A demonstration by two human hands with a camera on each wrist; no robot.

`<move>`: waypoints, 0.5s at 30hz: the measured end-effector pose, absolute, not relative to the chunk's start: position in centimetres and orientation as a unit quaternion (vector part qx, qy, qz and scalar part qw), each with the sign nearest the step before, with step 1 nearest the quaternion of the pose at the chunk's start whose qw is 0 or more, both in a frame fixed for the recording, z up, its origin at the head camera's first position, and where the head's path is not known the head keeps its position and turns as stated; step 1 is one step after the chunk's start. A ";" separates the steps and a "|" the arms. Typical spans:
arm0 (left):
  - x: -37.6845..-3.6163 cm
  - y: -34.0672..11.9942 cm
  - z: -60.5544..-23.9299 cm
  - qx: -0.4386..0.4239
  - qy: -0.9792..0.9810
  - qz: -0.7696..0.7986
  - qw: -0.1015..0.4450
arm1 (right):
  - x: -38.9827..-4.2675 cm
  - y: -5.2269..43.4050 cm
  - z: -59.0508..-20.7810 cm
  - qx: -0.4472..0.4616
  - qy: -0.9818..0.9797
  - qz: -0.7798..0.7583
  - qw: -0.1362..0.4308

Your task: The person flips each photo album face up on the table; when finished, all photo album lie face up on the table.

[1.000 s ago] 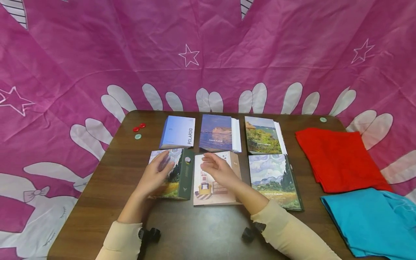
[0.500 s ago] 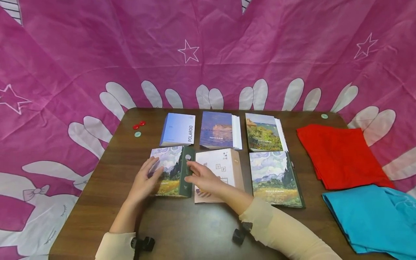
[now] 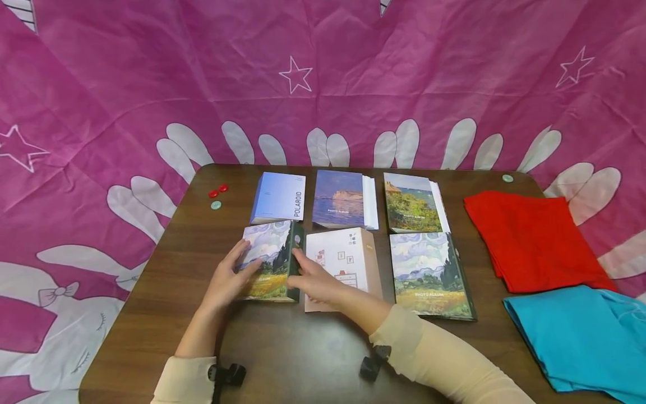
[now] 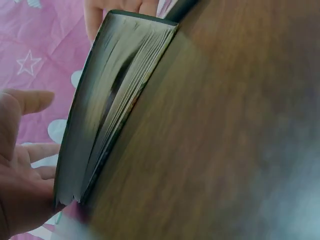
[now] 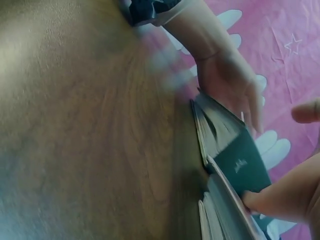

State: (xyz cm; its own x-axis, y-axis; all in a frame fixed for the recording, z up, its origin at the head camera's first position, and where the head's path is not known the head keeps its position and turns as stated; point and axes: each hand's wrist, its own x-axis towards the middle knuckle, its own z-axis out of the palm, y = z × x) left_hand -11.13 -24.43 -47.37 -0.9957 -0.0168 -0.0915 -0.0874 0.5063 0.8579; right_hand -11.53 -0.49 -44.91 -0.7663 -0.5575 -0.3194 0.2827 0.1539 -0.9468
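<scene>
A photo album [image 3: 267, 252] with a landscape-painting cover and dark green spine lies at front left, between both hands. Beside its left edge, my left hand [image 3: 227, 275] has its thumb stretched over the cover; in the left wrist view that hand [image 4: 22, 180] has extended fingers near the page edges. My right hand [image 3: 318, 280] reaches across a white illustrated album [image 3: 338, 252] and touches the green spine with its fingertips. The right wrist view shows the right thumb [image 5: 275, 200] against the spine. Whether the album is lifted off the table, I cannot tell.
Behind stand a blue Polaroid album [image 3: 282, 193], a sea-cliff album [image 3: 338, 196] and a garden album [image 3: 414, 205]. A similar landscape album [image 3: 429, 275] is at right. Red cloth [image 3: 535, 241] and blue cloth [image 3: 580, 336] lie further right. Red buttons [image 3: 213, 194] sit at far left.
Both hands have come down to the green-spined album, the right hand moving left from above the white album. That album has shifted slightly right and turned, showing less spine.
</scene>
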 end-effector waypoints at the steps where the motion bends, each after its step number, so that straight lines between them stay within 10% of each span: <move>1: -11.1 -24.3 -47.3 -0.028 0.858 0.511 0.036 | -11.5 -0.6 -44.9 -0.096 0.683 -0.649 0.321; 15: -10.5 -22.6 -47.1 -0.024 0.813 0.579 0.065 | -10.1 -1.2 -44.6 -0.096 0.655 -0.733 0.156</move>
State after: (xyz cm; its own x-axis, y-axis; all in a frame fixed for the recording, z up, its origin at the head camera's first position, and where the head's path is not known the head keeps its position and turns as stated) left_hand -10.54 -22.62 -47.11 -0.9904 0.0366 -0.1330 -0.1137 0.3295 0.9373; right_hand -10.09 -1.18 -44.58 -0.9329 -0.3543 -0.0642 0.1039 -0.0942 -0.9901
